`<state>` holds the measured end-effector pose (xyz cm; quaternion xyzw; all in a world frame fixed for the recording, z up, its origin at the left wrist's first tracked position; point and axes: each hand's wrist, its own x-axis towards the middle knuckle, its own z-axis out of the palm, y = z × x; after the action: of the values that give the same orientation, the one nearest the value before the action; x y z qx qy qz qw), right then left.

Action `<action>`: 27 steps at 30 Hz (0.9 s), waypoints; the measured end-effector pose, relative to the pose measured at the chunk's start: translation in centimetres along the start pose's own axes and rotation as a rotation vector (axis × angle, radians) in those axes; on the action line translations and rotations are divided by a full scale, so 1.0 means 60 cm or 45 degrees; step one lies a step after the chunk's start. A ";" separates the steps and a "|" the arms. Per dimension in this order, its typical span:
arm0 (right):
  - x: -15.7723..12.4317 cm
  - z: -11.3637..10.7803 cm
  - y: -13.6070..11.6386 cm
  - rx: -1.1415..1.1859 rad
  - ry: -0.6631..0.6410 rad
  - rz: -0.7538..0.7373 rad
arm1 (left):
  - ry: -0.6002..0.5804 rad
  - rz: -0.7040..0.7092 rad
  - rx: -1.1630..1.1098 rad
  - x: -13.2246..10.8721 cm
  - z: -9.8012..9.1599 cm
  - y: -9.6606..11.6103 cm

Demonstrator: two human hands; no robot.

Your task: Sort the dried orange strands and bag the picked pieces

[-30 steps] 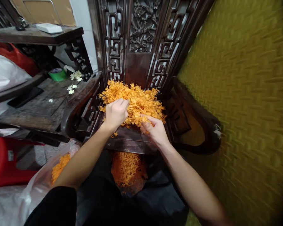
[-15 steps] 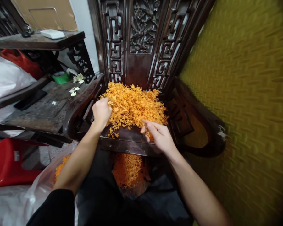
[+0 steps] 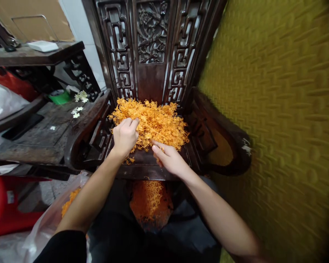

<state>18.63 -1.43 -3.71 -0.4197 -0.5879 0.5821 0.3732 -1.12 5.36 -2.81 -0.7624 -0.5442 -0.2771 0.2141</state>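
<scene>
A heap of orange, thin-branched plastic-looking sprigs [image 3: 161,122] lies on the seat of a dark carved wooden chair [image 3: 150,82]. At the heap's left front is my left hand [image 3: 125,135], closed with its knuckles up; an orange stem seems to run from its fingers, but the grip is mostly hidden. My right hand [image 3: 168,157] is at the heap's front edge, over the seat. Its thumb and index finger are close together, and bits of orange show between the curled fingers. A few sprigs lie loose by the seat's front edge.
Below the seat, between my knees, an orange-red container [image 3: 138,202] holds more sprigs. A clear plastic bag [image 3: 44,223] with orange pieces and a red stool [image 3: 2,208] are at left. On the neighbouring wooden seat lies green tape [image 3: 59,97]. A yellow-green textured surface [image 3: 276,91] rises at right.
My left hand has moved right, from the heap's left edge to over its left front. My right hand has shifted slightly inward, closer to the left. The camera view has turned a little.
</scene>
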 end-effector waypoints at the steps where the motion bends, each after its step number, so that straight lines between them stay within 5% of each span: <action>1: 0.005 0.005 -0.001 0.098 -0.003 0.014 | -0.020 0.028 0.015 0.000 -0.002 0.009; 5: 0.018 0.023 -0.004 0.493 0.096 0.022 | -0.088 0.160 0.068 0.002 -0.004 0.033; 8: 0.009 0.029 0.003 0.447 0.200 -0.045 | -0.083 0.062 0.134 0.011 0.003 0.012; 11: -0.008 0.027 0.009 0.350 0.065 -0.026 | -0.054 -0.141 0.172 0.015 0.010 -0.030; 14: -0.015 0.025 0.007 0.406 -0.100 0.069 | -0.031 -0.099 0.102 0.004 0.010 -0.048; 21: -0.005 0.034 -0.007 0.646 -0.081 0.192 | 0.040 0.191 -0.046 -0.021 -0.006 0.008; 27: -0.002 0.032 -0.011 0.802 0.088 0.236 | 0.050 0.317 -0.052 -0.023 -0.011 0.021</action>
<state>16.83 -2.23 -3.12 -0.3551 -0.3253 0.7521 0.4499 -0.41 3.58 -3.27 -0.8226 -0.4355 -0.2742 0.2419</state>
